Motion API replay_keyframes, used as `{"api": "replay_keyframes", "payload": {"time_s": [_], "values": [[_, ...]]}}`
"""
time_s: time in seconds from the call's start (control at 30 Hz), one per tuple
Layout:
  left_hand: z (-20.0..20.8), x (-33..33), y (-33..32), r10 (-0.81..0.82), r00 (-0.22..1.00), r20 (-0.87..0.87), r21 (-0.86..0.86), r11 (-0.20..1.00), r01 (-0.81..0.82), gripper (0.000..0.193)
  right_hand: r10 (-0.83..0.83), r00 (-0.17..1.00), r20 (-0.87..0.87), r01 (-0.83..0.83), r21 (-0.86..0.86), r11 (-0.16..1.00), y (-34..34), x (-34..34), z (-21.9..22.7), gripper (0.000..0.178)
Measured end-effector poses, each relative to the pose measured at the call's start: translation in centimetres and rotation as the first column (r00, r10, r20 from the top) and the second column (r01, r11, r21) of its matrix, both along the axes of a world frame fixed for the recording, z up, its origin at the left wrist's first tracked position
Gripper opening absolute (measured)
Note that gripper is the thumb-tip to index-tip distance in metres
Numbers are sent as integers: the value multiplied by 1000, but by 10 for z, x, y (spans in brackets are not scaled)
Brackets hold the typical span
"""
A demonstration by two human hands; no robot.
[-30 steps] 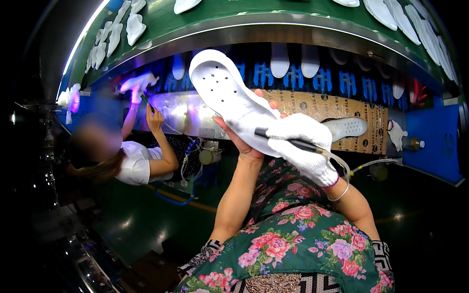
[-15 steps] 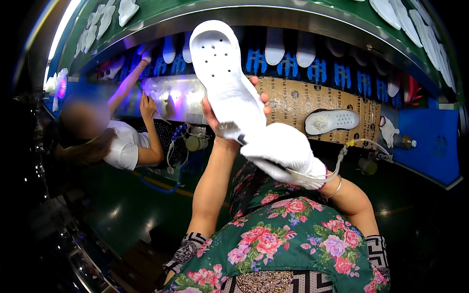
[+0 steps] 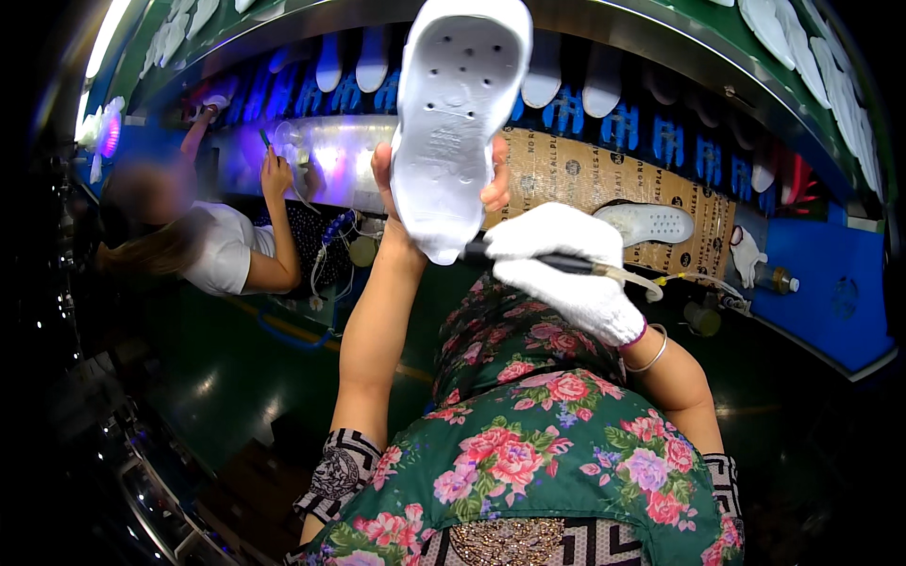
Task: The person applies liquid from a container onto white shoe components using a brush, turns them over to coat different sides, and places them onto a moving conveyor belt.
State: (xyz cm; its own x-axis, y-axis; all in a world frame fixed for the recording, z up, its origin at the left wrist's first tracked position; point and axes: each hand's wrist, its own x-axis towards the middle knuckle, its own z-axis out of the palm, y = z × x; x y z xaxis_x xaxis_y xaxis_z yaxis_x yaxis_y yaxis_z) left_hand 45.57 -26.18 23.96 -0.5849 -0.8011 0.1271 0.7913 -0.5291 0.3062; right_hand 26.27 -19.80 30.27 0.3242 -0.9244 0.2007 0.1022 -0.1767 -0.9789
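Observation:
My bare left hand holds up a white shoe sole from beneath, thumb on one side and fingertips on the other. Several small holes dot its far, wide end. My right hand, in a white knit glove, is closed around a black-handled brush with a pale hose running off its rear end. The brush's front end meets the narrow near end of the sole; its bristles are hidden. Beyond my right hand, another white sole with holes lies on the cardboard-covered bench.
Printed brown cardboard covers the bench. Behind it stands a row of blue racks with white soles, under a metal-edged green shelf. A white glove and a bottle sit at right. A co-worker works at left.
The held sole has moved away from me and turned more upright. The brush has shifted from on the sole's near part to its near end, and its black handle now shows.

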Motion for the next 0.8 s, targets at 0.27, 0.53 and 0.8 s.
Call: {"api": "replay_keyframes", "payload": {"time_s": [0.27,0.53,0.8], "values": [[16,3,-21,-106,994,21,-21,994,106,101,-35,960,-278,-111,-493,863,17,11,3,33],[22,9,-22,-119,977,179,-83,987,135,103,-126,968,-217,59,-289,956,-2,1,6,23],[34,15,-25,-87,939,333,-67,991,116,104,118,973,-197,-180,-333,926,11,8,6,28]]}}
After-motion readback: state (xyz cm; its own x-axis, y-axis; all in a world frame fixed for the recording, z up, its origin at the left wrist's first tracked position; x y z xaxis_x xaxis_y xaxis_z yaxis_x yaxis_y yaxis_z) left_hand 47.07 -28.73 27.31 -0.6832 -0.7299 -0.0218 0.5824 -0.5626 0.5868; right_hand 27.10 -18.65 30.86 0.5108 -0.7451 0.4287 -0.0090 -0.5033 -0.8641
